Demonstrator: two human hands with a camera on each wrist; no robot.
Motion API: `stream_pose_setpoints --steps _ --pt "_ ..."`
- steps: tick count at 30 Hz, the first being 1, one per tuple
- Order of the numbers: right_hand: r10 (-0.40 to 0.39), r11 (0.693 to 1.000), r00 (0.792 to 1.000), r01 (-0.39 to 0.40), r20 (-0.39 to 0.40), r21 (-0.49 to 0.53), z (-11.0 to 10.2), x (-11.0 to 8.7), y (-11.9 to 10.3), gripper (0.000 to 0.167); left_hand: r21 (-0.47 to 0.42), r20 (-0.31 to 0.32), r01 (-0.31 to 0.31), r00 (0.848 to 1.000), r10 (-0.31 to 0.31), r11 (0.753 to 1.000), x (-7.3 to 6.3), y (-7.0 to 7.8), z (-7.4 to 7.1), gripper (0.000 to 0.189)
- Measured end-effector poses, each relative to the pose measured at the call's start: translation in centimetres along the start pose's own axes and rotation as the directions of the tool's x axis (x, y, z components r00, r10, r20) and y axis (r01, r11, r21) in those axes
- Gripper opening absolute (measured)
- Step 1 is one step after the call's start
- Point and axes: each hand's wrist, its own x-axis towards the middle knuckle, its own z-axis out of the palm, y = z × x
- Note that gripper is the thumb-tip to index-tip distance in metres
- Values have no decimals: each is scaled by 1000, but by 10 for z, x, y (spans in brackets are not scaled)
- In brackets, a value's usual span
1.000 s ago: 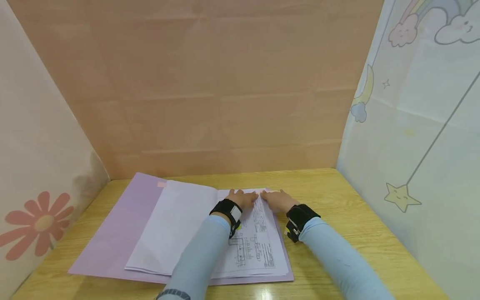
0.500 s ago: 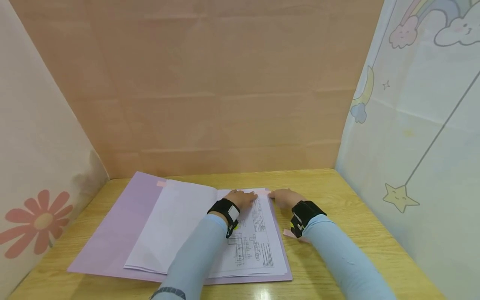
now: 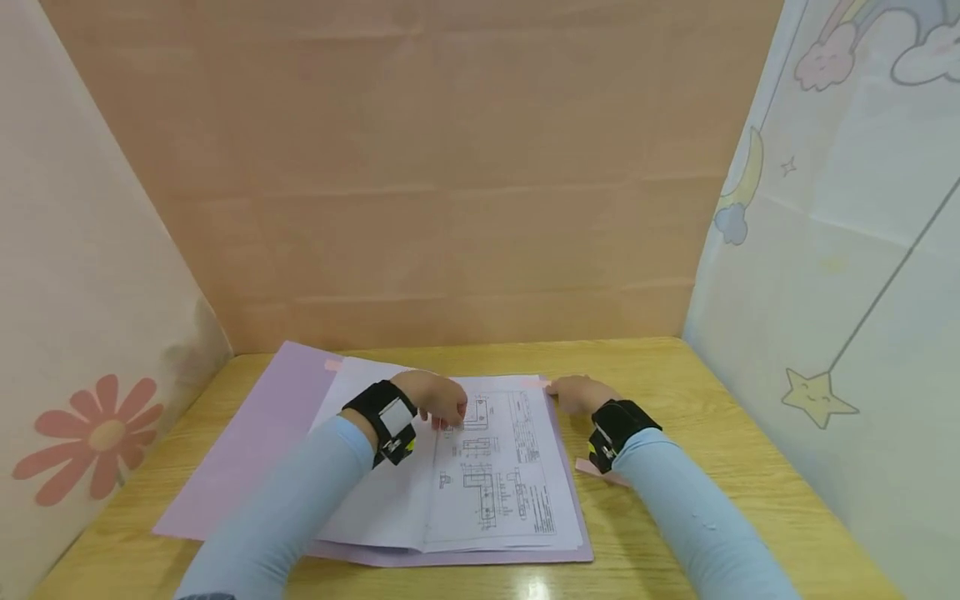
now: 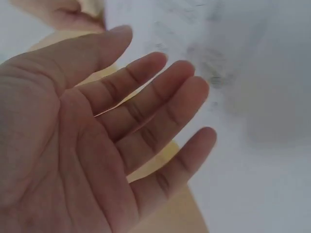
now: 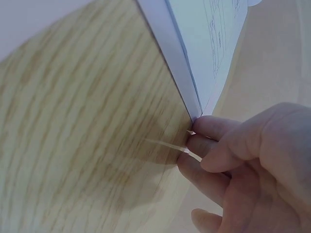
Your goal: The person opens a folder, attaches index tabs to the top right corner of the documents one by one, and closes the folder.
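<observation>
A lilac folder (image 3: 247, 433) lies open on the table with white sheets in it. The right-hand sheet (image 3: 502, 467) carries printed technical drawings, and a small pink strip (image 3: 534, 383) marks its top right corner. My left hand (image 3: 431, 396) is over the fold between the pages; in the left wrist view its fingers (image 4: 170, 116) are spread, loosely bent, and hold nothing. At the folder's top right corner is my right hand (image 3: 581, 394). The right wrist view shows its fingertips (image 5: 206, 125) touching that corner, with the thumb lying near the other fingers.
Another pink strip (image 3: 600, 472) lies on the wooden table (image 3: 675, 417) beneath my right wrist. A pink tab (image 3: 333, 365) sits at the top of the left page. A brown covering (image 3: 450, 167) closes off the back, with pale printed sheets at both sides.
My left hand has lifted off the right-hand sheet and moved left to the fold, uncovering more drawings. My right hand shifted slightly right, from the sheet's top to the folder's corner.
</observation>
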Motion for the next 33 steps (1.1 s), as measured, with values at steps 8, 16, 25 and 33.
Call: stream_pose_setpoints --steps 8,16,25,33 --pt "19 1000 1000 -19 8 12 3 1 -1 40 -57 134 99 987 -90 994 -12 -23 36 19" --pt "-46 997 999 47 -23 63 -2 5 13 49 6 8 79 997 -79 997 -8 -25 47 22" --pt "-231 963 911 264 -341 52 -11 -5 23 31 28 -26 93 995 -93 995 -3 -26 57 24" --pt "-342 938 923 323 -175 -128 -14 -81 -33 21 64 -34 96 995 -94 993 -4 -23 53 24"
